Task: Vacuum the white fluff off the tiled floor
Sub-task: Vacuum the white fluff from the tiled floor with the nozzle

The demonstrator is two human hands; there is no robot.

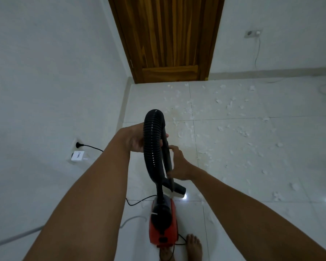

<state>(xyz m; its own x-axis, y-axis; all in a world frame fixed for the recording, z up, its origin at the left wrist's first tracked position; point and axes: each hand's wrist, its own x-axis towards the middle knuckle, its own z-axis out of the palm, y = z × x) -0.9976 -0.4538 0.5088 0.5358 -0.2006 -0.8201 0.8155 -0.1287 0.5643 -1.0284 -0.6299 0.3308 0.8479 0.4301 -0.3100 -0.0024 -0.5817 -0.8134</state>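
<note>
Head view: white fluff [243,132] strewn on the glossy white tiled floor [271,185]

The left grip [135,139] is curled round the ribbed black vacuum hose [151,140] near the top of its loop. The right grip [179,164] clasps the rigid black nozzle tube [168,157] just beside it, at the centre. At 6 o'clock the red canister vacuum cleaner [163,227] sits on the tiles beside a bare foot [194,247]. The fluff lies scattered from 12 to 3 o'clock, reaching the brown wooden door [167,34] at 12. A black plug [78,145] sits in a wall socket at 9 o'clock.
</note>
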